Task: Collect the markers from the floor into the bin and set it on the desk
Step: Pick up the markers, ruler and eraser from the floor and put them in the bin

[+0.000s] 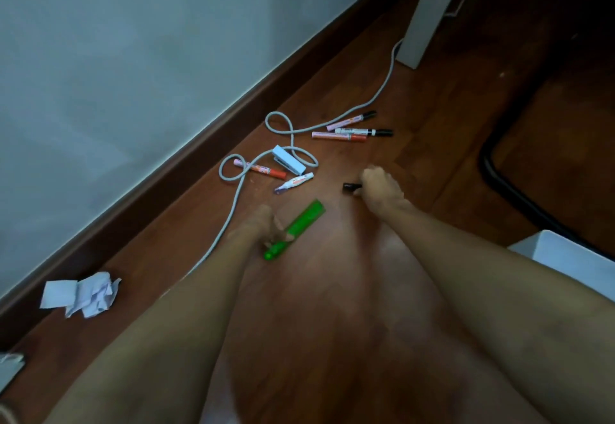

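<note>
My right hand (pixel 379 190) is closed around a marker (pixel 352 186); only its black cap sticks out to the left. My left hand (pixel 266 225) rests on the near end of a green ruler (pixel 296 229), fingers curled on it. Three markers (pixel 352 130) lie together on the wooden floor farther off, two with black caps and one with an orange cap. Another orange-capped marker (pixel 261 169) lies by the cable loop. A small white pen-like item (pixel 294 183) lies near it. The white bin (pixel 565 264) shows at the right edge, mostly hidden by my right arm.
A grey cable (pixel 293 144) loops across the floor among the markers. A light blue stapler (pixel 289 160) sits on it. Crumpled paper (pixel 83 294) lies by the skirting at left. A white desk leg (pixel 429 11) and a black chair base (pixel 509 184) stand at right.
</note>
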`<state>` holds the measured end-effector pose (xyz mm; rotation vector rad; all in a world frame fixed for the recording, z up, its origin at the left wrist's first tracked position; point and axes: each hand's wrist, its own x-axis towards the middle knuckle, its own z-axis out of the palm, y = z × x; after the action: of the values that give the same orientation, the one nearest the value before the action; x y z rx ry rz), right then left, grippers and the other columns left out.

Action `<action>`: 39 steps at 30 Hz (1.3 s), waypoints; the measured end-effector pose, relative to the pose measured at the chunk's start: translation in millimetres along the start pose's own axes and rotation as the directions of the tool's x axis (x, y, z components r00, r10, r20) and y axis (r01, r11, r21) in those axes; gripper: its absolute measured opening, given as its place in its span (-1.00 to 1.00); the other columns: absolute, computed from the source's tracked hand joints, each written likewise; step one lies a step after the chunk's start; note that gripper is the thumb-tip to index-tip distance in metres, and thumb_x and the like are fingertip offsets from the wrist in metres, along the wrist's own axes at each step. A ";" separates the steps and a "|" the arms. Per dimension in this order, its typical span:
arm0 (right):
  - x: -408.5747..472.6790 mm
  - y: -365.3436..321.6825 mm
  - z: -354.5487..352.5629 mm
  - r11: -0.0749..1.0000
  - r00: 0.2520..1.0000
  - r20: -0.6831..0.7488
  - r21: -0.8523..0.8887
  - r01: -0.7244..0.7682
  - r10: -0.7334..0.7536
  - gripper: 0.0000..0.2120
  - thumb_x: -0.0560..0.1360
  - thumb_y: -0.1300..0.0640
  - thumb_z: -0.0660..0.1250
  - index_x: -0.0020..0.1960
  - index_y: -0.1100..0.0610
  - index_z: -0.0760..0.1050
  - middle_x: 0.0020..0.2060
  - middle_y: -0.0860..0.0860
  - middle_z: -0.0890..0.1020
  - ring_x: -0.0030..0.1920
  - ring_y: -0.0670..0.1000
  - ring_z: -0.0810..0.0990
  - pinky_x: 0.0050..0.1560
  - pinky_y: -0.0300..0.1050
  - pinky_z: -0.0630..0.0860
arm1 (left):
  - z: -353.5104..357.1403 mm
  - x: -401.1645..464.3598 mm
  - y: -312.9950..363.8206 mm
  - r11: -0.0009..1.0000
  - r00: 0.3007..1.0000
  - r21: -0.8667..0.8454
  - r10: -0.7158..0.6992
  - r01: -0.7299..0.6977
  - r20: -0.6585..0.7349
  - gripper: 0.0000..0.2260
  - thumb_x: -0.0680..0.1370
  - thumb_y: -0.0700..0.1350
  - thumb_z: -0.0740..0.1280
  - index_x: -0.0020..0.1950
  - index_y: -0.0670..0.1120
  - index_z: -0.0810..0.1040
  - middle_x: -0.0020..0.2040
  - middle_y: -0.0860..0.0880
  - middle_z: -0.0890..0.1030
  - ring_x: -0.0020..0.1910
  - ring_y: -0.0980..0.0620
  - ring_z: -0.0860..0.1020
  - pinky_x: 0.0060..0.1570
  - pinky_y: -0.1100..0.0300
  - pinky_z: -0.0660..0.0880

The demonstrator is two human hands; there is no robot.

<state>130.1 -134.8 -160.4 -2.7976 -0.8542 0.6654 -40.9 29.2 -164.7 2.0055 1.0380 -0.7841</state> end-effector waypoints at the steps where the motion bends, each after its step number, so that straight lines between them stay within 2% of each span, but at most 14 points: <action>1: -7.2 4.4 -4.7 0.996 0.999 -0.008 0.078 -0.045 0.045 -0.69 0.52 0.13 0.40 0.16 0.31 0.54 0.13 0.27 0.59 0.18 0.30 0.59 0.13 0.08 0.52 | 4.4 -6.0 4.1 0.999 0.999 -0.049 -0.005 0.008 0.053 -0.73 0.41 -0.15 0.52 -0.37 -0.16 0.47 -0.50 -0.07 0.57 -0.52 0.07 0.51 -0.45 0.26 0.53; 2: -14.9 9.0 -10.0 0.983 0.996 -0.019 0.159 -0.088 0.092 -0.69 0.51 0.08 0.42 0.14 0.28 0.57 0.10 0.27 0.62 0.15 0.29 0.61 0.11 0.05 0.53 | 8.8 -10.5 8.4 0.996 0.997 -0.088 0.004 0.003 0.081 -0.72 0.42 -0.18 0.50 -0.39 -0.16 0.44 -0.62 0.00 0.52 -0.62 0.14 0.48 -0.54 0.32 0.49; 4: -28.5 19.3 -25.3 0.945 0.986 -0.030 0.291 -0.147 0.163 -0.70 0.48 0.05 0.44 0.10 0.23 0.63 0.04 0.25 0.65 0.10 0.25 0.64 0.06 -0.01 0.55 | 14.9 -21.0 19.8 0.983 0.996 -0.181 0.049 -0.034 0.081 -0.75 0.43 -0.23 0.49 -0.37 -0.19 0.47 -0.70 0.05 0.48 -0.70 0.19 0.46 -0.56 0.37 0.49; 9: -62.8 43.6 -69.9 0.837 0.951 -0.072 0.499 -0.226 0.300 -0.78 0.48 0.03 0.44 0.00 0.18 0.69 -0.06 0.20 0.69 0.01 0.21 0.66 -0.01 -0.03 0.57 | 14.0 -49.3 67.9 0.907 0.981 -0.385 0.193 -0.170 0.021 -0.83 0.40 -0.28 0.51 -0.19 -0.33 0.55 -0.62 0.00 0.57 -0.66 0.16 0.51 -0.52 0.36 0.53; 12: -84.3 59.5 -91.6 0.789 0.931 -0.097 0.566 -0.240 0.353 -0.80 0.48 0.01 0.44 -0.13 0.16 0.67 -0.17 0.16 0.67 -0.09 0.17 0.65 -0.11 -0.05 0.55 | 15.2 -70.9 106.4 0.872 0.967 -0.429 0.253 -0.234 -0.015 -0.83 0.40 -0.27 0.51 -0.23 -0.32 0.55 -0.59 -0.01 0.59 -0.63 0.14 0.54 -0.49 0.34 0.56; 15: -112.9 81.5 -115.7 0.745 0.911 -0.128 0.624 -0.234 0.393 -0.66 0.50 0.06 0.42 -0.41 0.10 0.48 -0.40 0.07 0.51 -0.31 0.07 0.51 -0.30 -0.18 0.36 | 23.0 -96.7 148.4 0.846 0.945 -0.434 0.326 -0.309 -0.037 -0.82 0.42 -0.26 0.49 -0.30 -0.28 0.54 -0.47 -0.12 0.59 -0.61 0.14 0.53 -0.48 0.32 0.58; 17: -134.6 97.8 -130.0 0.720 0.892 -0.153 0.655 -0.231 0.425 -0.56 0.53 0.08 0.40 -0.48 0.06 0.35 -0.48 0.01 0.40 -0.44 -0.03 0.39 -0.37 -0.19 0.28 | 32.6 -113.3 177.8 0.837 0.929 -0.425 0.369 -0.345 -0.027 -0.81 0.44 -0.26 0.48 -0.32 -0.26 0.53 -0.41 -0.15 0.57 -0.62 0.15 0.53 -0.46 0.32 0.58; 21: -173.3 129.7 -149.5 0.676 0.841 -0.190 0.692 -0.252 0.507 -0.59 0.55 0.06 0.38 -0.42 0.15 0.40 -0.46 0.03 0.41 -0.42 -0.05 0.37 -0.23 -0.17 0.29 | 65.7 -140.2 224.5 0.836 0.894 -0.363 0.448 -0.413 0.014 -0.78 0.47 -0.24 0.45 -0.34 -0.22 0.50 -0.43 -0.14 0.55 -0.64 0.16 0.50 -0.43 0.29 0.58; 25: -209.8 165.7 -148.4 0.645 0.788 -0.208 0.708 -0.288 0.580 -0.56 0.54 0.05 0.39 -0.44 0.17 0.37 -0.51 0.04 0.38 -0.43 0.01 0.36 -0.34 -0.15 0.28 | 111.8 -159.2 254.4 0.855 0.880 -0.268 0.472 -0.444 0.052 -0.77 0.47 -0.19 0.46 -0.34 -0.19 0.51 -0.42 -0.12 0.57 -0.64 0.17 0.51 -0.31 0.23 0.60; 28: -237.2 190.3 -138.5 0.600 0.742 -0.186 0.724 -0.339 0.644 -0.66 0.53 0.05 0.40 -0.29 0.28 0.55 -0.42 0.12 0.49 -0.31 0.08 0.46 -0.26 -0.16 0.31 | 152.7 -168.0 265.6 0.861 0.869 -0.226 0.485 -0.456 0.095 -0.76 0.46 -0.19 0.46 -0.38 -0.19 0.53 -0.44 -0.12 0.57 -0.63 0.15 0.52 -0.32 0.18 0.61; 30: -254.0 203.1 -129.7 0.571 0.722 -0.159 0.732 -0.372 0.674 -0.68 0.53 0.05 0.41 -0.25 0.30 0.57 -0.39 0.14 0.51 -0.27 0.10 0.48 -0.21 -0.16 0.33 | 177.9 -170.1 268.0 0.862 0.864 -0.223 0.488 -0.455 0.123 -0.77 0.45 -0.21 0.47 -0.38 -0.21 0.54 -0.44 -0.14 0.57 -0.63 0.12 0.52 -0.28 0.14 0.64; 34: -276.1 219.9 -105.6 0.541 0.679 -0.133 0.721 -0.433 0.722 -0.66 0.51 0.06 0.41 -0.37 0.19 0.48 -0.43 0.14 0.49 -0.29 0.14 0.51 -0.23 -0.14 0.33 | 210.8 -179.2 269.7 0.864 0.844 -0.165 0.501 -0.475 0.192 -0.85 0.45 -0.25 0.47 -0.30 -0.25 0.60 -0.42 -0.13 0.57 -0.66 0.17 0.51 -0.36 0.24 0.61; 37: -284.4 223.2 -91.0 0.506 0.660 -0.094 0.725 -0.468 0.746 -0.71 0.50 0.06 0.41 -0.28 0.24 0.56 -0.39 0.19 0.56 -0.23 0.19 0.59 -0.18 -0.10 0.46 | 223.8 -186.3 269.0 0.872 0.844 -0.154 0.489 -0.464 0.222 -0.95 0.46 -0.32 0.43 -0.16 -0.31 0.61 -0.40 -0.13 0.56 -0.69 0.16 0.50 -0.48 0.32 0.57; 39: -284.7 222.2 -86.8 0.479 0.650 -0.071 0.738 -0.476 0.756 -0.70 0.50 0.07 0.43 -0.19 0.33 0.59 -0.36 0.21 0.56 -0.23 0.21 0.59 -0.16 -0.05 0.49 | 224.6 -185.7 269.8 0.873 0.851 -0.168 0.484 -0.457 0.204 -0.91 0.47 -0.38 0.38 -0.05 -0.39 0.61 -0.38 -0.15 0.56 -0.70 0.16 0.50 -0.53 0.33 0.55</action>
<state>68.9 -478.8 -34.4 -2.3212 0.5076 0.3285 58.7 -339.4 -55.5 1.8967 0.4068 -0.6579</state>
